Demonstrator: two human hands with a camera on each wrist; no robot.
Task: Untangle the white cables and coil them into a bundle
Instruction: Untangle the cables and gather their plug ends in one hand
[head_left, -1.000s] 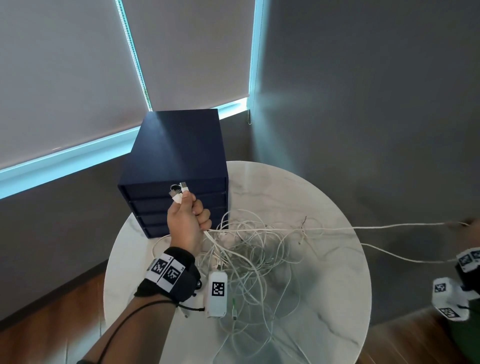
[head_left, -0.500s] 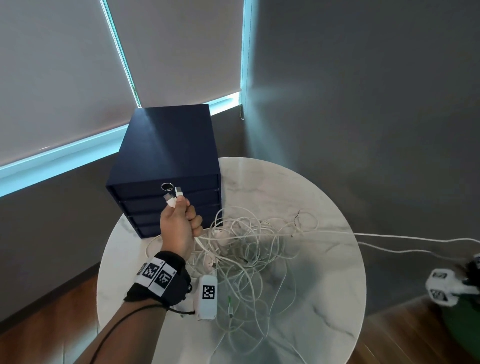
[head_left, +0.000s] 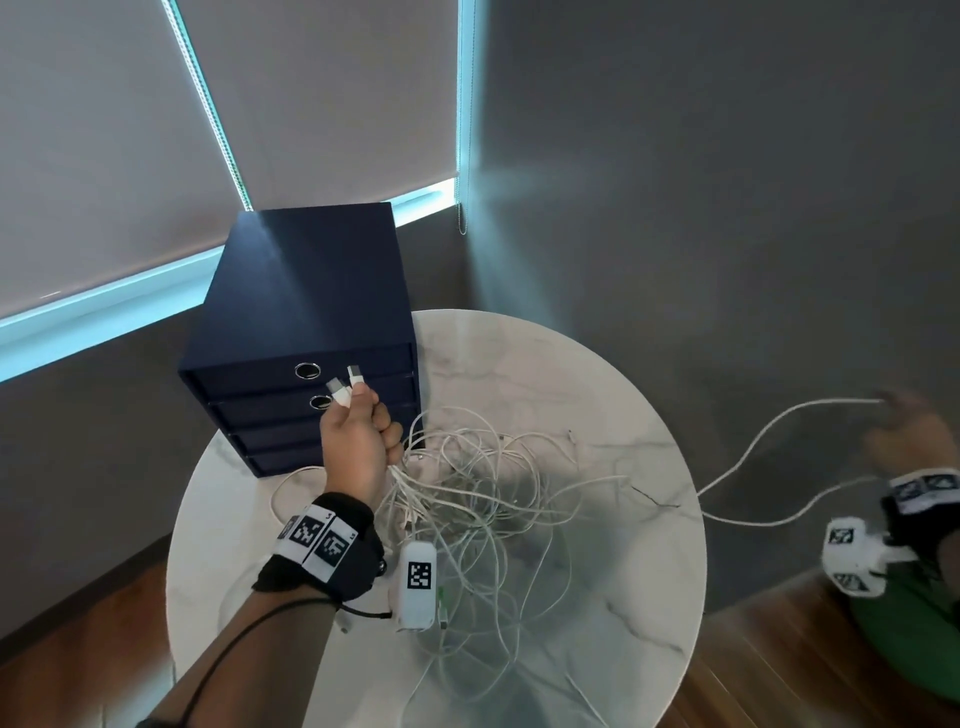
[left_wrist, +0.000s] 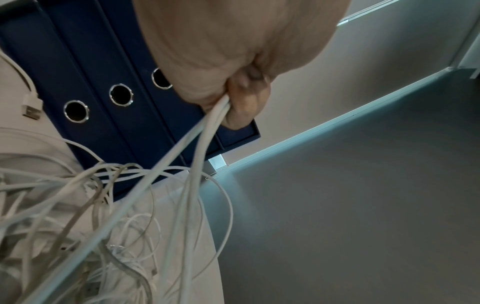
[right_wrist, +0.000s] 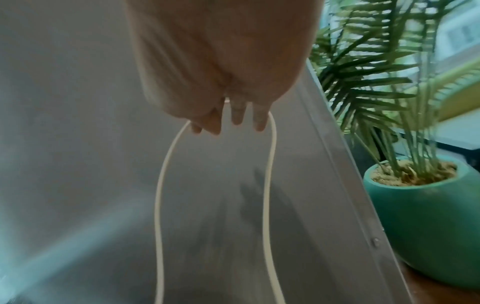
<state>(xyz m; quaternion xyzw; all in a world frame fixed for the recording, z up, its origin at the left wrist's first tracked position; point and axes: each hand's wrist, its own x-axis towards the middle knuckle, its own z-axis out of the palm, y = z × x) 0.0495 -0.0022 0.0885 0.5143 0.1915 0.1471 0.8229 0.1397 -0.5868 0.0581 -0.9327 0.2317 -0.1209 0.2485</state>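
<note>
Left hand (head_left: 358, 447): grip clamped on two white cable plugs (head_left: 345, 387) above the round marble tabletop (head_left: 597, 374).
Right hand (head_left: 906, 441): grip closed on a drawn-out white cable loop (right_wrist: 267, 185), off the tabletop's right (blurred).
Advice: pull gently so the white cable tangle (head_left: 483, 499) doesn't tighten.

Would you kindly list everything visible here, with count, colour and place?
white cables: tangled heap, count unclear, on the table; one loop runs off its right edge
USB plugs: two, white, above the left fist
drawer box: one, navy, back left of the table
round table: one, white marble
potted plant: one, green in a teal pot, on the floor
left hand: grips two cables
right hand: holds the loop, right of the table
</note>
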